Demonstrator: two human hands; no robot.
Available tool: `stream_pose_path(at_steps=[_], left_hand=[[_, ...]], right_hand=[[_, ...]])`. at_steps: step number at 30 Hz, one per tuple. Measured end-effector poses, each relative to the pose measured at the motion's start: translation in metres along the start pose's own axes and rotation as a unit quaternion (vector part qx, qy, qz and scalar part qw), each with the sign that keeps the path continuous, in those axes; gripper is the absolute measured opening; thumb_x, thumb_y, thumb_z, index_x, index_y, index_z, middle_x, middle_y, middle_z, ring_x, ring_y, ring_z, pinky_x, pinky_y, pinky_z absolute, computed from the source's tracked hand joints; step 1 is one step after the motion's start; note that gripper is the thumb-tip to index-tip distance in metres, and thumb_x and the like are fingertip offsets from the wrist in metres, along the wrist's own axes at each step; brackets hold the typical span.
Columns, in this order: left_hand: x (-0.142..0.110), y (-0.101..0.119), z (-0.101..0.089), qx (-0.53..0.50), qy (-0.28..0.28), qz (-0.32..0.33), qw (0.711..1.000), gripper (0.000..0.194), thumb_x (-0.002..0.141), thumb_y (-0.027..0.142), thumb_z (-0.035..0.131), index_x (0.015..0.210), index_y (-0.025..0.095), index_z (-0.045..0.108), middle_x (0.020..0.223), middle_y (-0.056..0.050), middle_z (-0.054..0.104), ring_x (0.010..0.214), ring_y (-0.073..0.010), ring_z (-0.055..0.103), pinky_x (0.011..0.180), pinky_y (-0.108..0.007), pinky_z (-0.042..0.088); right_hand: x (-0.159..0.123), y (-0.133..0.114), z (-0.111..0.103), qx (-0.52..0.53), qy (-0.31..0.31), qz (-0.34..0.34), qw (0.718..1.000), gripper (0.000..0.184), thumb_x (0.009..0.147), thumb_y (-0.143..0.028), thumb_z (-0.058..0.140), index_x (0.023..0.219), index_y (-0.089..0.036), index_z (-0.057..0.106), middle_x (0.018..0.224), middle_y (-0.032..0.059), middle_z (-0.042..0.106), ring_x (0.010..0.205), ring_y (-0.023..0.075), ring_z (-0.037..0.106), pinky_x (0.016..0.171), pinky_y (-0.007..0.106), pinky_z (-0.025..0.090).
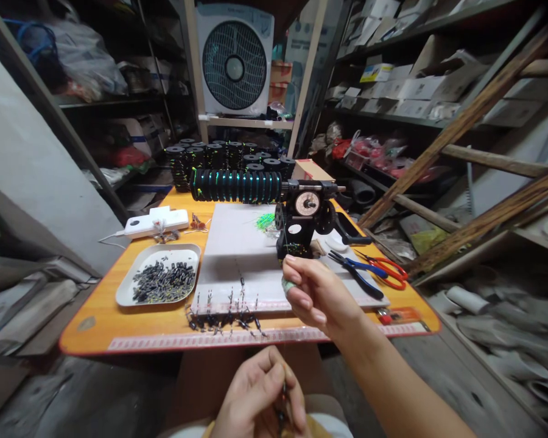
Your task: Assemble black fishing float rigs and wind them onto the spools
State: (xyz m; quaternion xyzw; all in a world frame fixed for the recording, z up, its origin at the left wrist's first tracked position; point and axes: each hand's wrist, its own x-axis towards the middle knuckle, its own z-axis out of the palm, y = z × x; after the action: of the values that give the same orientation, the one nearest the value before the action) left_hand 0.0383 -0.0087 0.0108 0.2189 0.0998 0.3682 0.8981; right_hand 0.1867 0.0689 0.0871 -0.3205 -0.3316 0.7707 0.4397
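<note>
My left hand [262, 389] is low in front of the table edge, fingers closed around small dark tackle pieces [282, 401] with an orange bit at the fingertips. Above the white board, my right hand [317, 298] pinches thumb and forefinger together, apparently on a thin line coming down from the winder. A greenish wrap [287, 285] covers part of one of its fingers. Behind that hand stands the black line winder [305, 210], bearing a row of black spools [237, 185] wound with blue-green line. Several small dark tackle pieces [231, 319] lie along the board's front edge.
A white tray [123, 295] of small dark parts sits at left beside a white power strip [158, 222]. Blue-handled pliers [358, 274] and orange-handled scissors [393, 272] lie at right. Stacked spools [228, 155] and a box fan [234, 61] stand behind; a wooden ladder [456, 155] leans at right.
</note>
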Motion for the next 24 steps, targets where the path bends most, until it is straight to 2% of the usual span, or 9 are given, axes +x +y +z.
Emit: stream_pose_path(at_steps=[4, 11, 18, 21, 24], left_hand=[[-0.002, 0.001, 0.000, -0.008, -0.007, -0.015, 1.000, 0.019, 0.094, 0.029, 0.052, 0.081, 0.014, 0.054, 0.060, -0.002, 0.065, 0.051, -0.0118, 0.065, 0.053, -0.019, 0.043], [-0.005, -0.004, -0.009, 0.027, 0.005, -0.011, 1.000, 0.022, 0.093, 0.033, 0.053, 0.080, 0.015, 0.056, 0.052, 0.002, 0.056, 0.043, -0.0076, 0.054, 0.050, -0.016, 0.036], [-0.006, -0.005, -0.009, 0.011, -0.008, -0.005, 1.000, 0.022, 0.093, 0.031, 0.052, 0.080, 0.014, 0.057, 0.052, 0.001, 0.058, 0.044, -0.0078, 0.057, 0.049, -0.015, 0.038], [-0.004, -0.010, -0.011, -0.018, -0.014, 0.007, 1.000, 0.022, 0.095, 0.029, 0.050, 0.081, 0.014, 0.060, 0.057, -0.002, 0.066, 0.050, -0.0099, 0.065, 0.052, -0.015, 0.044], [0.000, -0.019, -0.016, -0.048, -0.030, 0.055, 0.997, 0.025, 0.097, 0.029, 0.043, 0.091, 0.015, 0.064, 0.066, -0.007, 0.075, 0.060, -0.0165, 0.073, 0.052, -0.017, 0.050]], right_hand=[[0.000, 0.000, -0.001, 0.003, -0.003, 0.001, 1.000, 0.034, 0.084, -0.042, 0.058, 0.063, -0.019, 0.044, 0.038, -0.0070, 0.048, 0.021, 0.0020, 0.026, 0.022, 0.010, 0.018], [-0.001, 0.002, 0.000, 0.004, -0.006, -0.002, 1.000, 0.033, 0.086, -0.041, 0.056, 0.064, -0.019, 0.045, 0.038, -0.0070, 0.047, 0.021, 0.0021, 0.027, 0.022, 0.010, 0.018], [0.000, 0.002, 0.001, 0.001, -0.006, -0.003, 1.000, 0.034, 0.086, -0.041, 0.056, 0.064, -0.019, 0.046, 0.038, -0.0068, 0.048, 0.022, 0.0020, 0.027, 0.023, 0.010, 0.018], [0.000, 0.002, 0.001, -0.044, -0.010, -0.021, 0.999, 0.032, 0.089, -0.043, 0.054, 0.069, -0.017, 0.053, 0.040, -0.0063, 0.050, 0.022, 0.0018, 0.028, 0.024, 0.010, 0.018], [-0.003, 0.002, -0.001, -0.158, -0.004, -0.050, 0.986, 0.032, 0.092, -0.044, 0.049, 0.087, -0.015, 0.062, 0.042, -0.0057, 0.052, 0.024, 0.0024, 0.031, 0.026, 0.011, 0.021]])
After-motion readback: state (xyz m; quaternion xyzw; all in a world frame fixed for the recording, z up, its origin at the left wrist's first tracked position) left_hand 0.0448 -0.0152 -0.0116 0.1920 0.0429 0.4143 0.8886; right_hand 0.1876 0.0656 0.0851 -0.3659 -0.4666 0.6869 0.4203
